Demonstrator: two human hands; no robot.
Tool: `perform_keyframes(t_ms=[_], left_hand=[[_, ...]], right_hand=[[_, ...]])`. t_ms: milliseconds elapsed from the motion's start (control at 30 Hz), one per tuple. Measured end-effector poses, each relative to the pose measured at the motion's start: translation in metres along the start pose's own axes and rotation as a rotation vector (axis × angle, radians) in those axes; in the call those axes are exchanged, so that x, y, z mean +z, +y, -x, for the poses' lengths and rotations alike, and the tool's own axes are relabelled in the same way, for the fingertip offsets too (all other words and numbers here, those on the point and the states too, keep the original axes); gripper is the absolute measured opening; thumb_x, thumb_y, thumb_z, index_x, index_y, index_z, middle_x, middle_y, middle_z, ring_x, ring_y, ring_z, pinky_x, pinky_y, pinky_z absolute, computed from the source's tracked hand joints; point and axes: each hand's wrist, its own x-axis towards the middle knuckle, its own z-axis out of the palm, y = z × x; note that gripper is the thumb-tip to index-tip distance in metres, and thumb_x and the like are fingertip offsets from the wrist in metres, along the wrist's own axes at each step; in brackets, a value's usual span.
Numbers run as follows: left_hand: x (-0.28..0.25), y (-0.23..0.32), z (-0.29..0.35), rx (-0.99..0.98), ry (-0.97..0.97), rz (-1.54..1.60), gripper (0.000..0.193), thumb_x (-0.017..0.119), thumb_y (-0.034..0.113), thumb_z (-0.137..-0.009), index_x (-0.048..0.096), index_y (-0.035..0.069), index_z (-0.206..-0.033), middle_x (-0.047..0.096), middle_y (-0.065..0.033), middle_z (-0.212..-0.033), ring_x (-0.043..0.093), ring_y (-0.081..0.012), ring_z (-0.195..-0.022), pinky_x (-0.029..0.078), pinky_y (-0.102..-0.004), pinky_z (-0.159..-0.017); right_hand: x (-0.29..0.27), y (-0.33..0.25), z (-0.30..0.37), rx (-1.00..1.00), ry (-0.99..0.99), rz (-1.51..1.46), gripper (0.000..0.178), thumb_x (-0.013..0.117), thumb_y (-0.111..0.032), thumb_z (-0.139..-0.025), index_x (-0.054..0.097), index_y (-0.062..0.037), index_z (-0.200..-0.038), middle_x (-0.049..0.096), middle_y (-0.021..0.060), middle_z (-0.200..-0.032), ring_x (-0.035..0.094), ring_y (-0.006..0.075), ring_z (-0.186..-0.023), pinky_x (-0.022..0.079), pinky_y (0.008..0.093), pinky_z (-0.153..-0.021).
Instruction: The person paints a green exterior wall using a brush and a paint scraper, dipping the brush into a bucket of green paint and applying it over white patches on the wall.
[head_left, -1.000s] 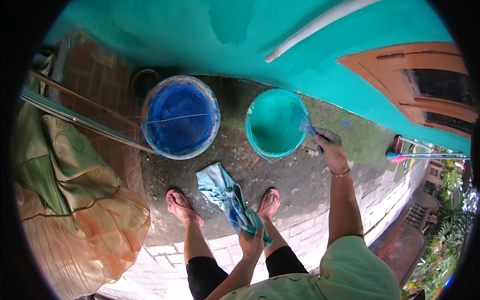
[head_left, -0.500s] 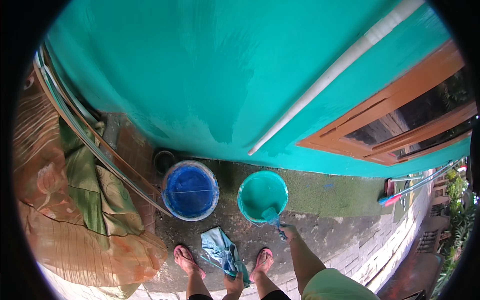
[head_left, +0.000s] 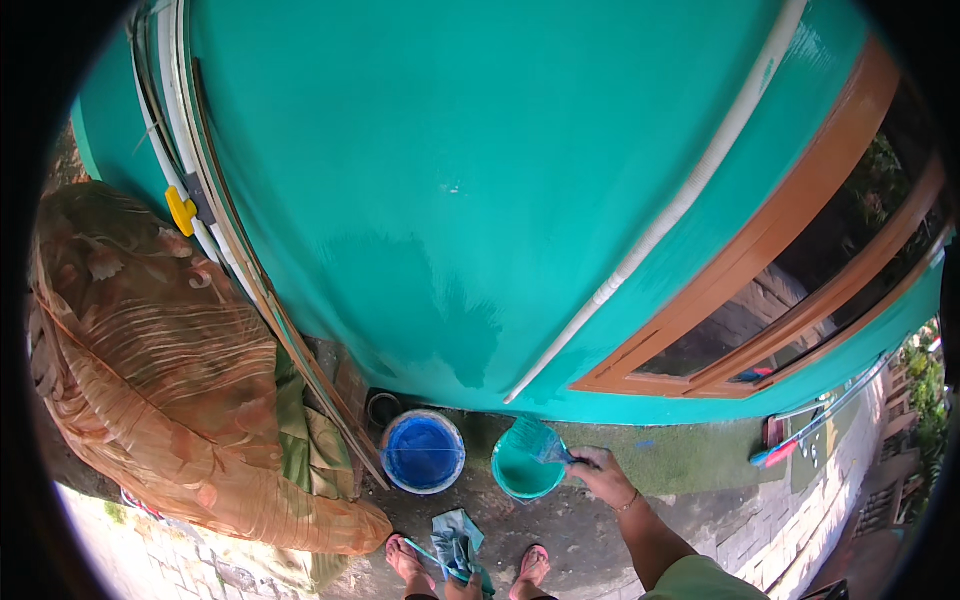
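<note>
My right hand [head_left: 602, 480] grips a paintbrush [head_left: 540, 440] by its handle. Its bristles are coated in turquoise and stand over the far side of a bucket [head_left: 528, 496] of turquoise paint. Low in the picture, my left hand [head_left: 462, 590] is closed on a crumpled pale-blue rag [head_left: 457, 530] with darker stains; a thin turquoise strip sticks out beside it. Left of the paint stands a blue bucket [head_left: 462, 455] with a whitish rim and a thin line across its top. The turquoise wall [head_left: 350, 130] ahead has a darker, streaky patch low down.
A white pipe [head_left: 650, 250] slants down the wall beside a brown-framed window [head_left: 720, 340]. On the left, long strips [head_left: 235, 225] lean by a patterned orange cloth cover [head_left: 190, 380]. A dark pot [head_left: 383, 408] sits behind the blue bucket. Long-handled cleaning tools [head_left: 780, 452] lie far right.
My right hand has lifted the brush from the near rim of the paint bucket, and its bristles now point left above the paint. The view has tilted up, showing more wall.
</note>
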Motion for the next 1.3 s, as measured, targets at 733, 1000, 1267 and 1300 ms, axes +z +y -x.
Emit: perform_keyframes(t_ms=[733,1000,1267,1300], left_hand=[[-0.194,0.175,0.064,0.223,0.095,0.255,0.043,0.064,0.027,-0.073,0.057,-0.003,-0.103,0.06,-0.0175,-0.097,0.056,-0.0284,-0.091,0.043,-0.0384,-0.082],[-0.229,0.177,0.057,0.004,-0.159,0.147,0.085,0.064,0.046,-0.065,0.046,-0.003,-0.131,0.037,-0.0301,-0.138,0.023,-0.0416,-0.135,0.014,-0.0463,-0.113],[-0.215,0.155,0.037,0.107,-0.058,0.157,0.047,0.063,0.038,-0.075,0.063,-0.002,-0.097,0.063,-0.0168,-0.097,0.056,-0.029,-0.097,0.042,-0.0375,-0.089],[-0.207,0.139,0.027,0.17,0.008,0.162,0.039,0.062,0.034,-0.078,0.063,-0.002,-0.091,0.067,-0.0131,-0.084,0.063,-0.0265,-0.084,0.047,-0.0356,-0.081]], right_hand=[[-0.008,-0.404,-0.049,-0.527,0.849,1.164,0.01,0.055,-0.012,-0.086,0.061,-0.0052,-0.091,0.063,0.0174,-0.076,0.065,0.0359,-0.07,0.052,0.044,-0.062],[-0.013,-0.47,0.023,-0.437,0.914,1.044,0.015,0.055,-0.015,-0.088,0.064,-0.0055,-0.095,0.064,0.0195,-0.079,0.064,0.0378,-0.076,0.05,0.0473,-0.064],[0.029,-0.366,-0.088,-0.256,0.562,1.143,0.018,0.052,-0.003,-0.078,0.065,-0.0048,-0.09,0.065,0.0193,-0.079,0.066,0.0379,-0.077,0.052,0.046,-0.067],[0.025,-0.383,-0.085,-0.299,0.59,1.147,0.017,0.053,-0.004,-0.078,0.066,-0.0055,-0.09,0.066,0.0184,-0.079,0.066,0.0374,-0.077,0.052,0.0452,-0.066]])
